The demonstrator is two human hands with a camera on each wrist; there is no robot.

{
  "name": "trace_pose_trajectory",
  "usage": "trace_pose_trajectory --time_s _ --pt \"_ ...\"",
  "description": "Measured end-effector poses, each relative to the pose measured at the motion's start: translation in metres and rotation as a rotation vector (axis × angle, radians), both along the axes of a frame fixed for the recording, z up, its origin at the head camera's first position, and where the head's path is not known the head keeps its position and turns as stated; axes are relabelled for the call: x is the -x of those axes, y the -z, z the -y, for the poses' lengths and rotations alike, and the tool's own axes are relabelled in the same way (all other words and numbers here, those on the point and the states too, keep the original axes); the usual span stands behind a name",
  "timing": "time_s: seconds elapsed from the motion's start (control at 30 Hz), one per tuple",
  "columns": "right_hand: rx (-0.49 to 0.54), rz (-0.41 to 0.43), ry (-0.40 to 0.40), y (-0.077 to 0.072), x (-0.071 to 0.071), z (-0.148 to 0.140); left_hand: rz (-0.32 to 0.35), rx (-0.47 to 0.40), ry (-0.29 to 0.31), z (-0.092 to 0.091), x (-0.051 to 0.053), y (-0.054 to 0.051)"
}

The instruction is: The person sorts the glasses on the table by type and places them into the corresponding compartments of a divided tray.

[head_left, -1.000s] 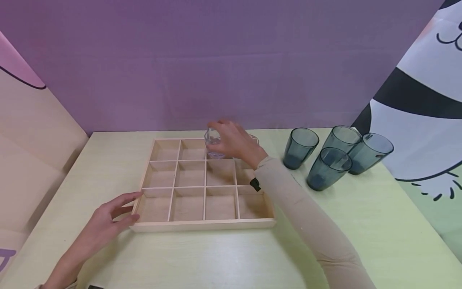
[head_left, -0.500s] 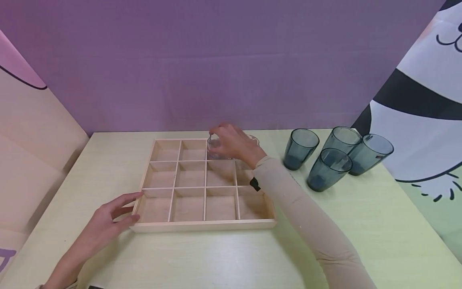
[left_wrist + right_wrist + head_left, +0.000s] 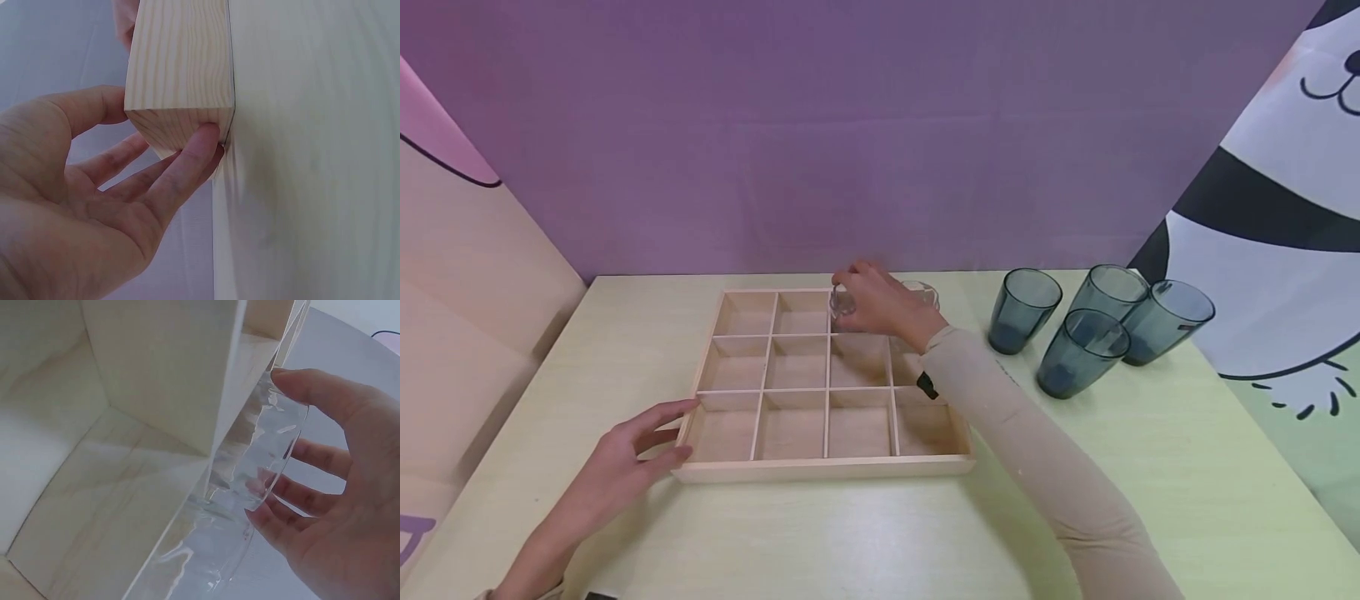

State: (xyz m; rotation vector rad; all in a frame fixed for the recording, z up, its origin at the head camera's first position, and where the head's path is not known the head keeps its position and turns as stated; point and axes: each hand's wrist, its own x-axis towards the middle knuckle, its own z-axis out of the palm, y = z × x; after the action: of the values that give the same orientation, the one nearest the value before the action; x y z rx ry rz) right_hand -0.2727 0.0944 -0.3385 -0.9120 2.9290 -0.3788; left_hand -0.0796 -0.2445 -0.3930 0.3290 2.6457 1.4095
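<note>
A shallow wooden tray (image 3: 823, 472) divided into several square compartments lies on the table. My left hand (image 3: 619, 454) is at its left side, the fairly straight fingers and thumb touching the outer wall; the left wrist view shows fingertips against a corner of the wooden tray (image 3: 181, 56). At the back row, my right hand (image 3: 891, 308) holds a clear glass cup (image 3: 841, 302) in the third compartment from the left. In the right wrist view, thumb and fingers span the wavy-rimmed clear glass cup (image 3: 278, 431). A second clear glass cup (image 3: 928, 295) sits beside it, partly hidden by the hand.
Several blue-grey tumblers stand grouped on the right of the table, the nearest tumbler (image 3: 1082, 354) close to the right sleeve. A purple backdrop (image 3: 865, 142) rises behind the table's back edge. A small dark object (image 3: 601, 596) shows at the bottom edge.
My right hand has lowered the clear glass cup into the back-row compartment, where its rim now sits lower. The left hand has stayed at the tray's side.
</note>
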Motion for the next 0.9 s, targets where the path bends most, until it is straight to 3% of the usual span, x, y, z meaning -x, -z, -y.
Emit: trace_pose_trajectory --time_s 0.3,0.63,0.9 --pt "0.021 0.027 0.004 -0.009 -0.011 -0.012 -0.002 -0.023 0.006 -0.002 0.0 0.001" --pt "0.138 -0.037 -0.021 -0.03 -0.042 -0.041 -0.008 -0.004 0.003 0.002 0.0 -0.002" --pt "0.156 -0.104 -0.016 -0.038 -0.063 -0.056 0.012 -0.002 0.004 0.003 -0.001 -0.001"
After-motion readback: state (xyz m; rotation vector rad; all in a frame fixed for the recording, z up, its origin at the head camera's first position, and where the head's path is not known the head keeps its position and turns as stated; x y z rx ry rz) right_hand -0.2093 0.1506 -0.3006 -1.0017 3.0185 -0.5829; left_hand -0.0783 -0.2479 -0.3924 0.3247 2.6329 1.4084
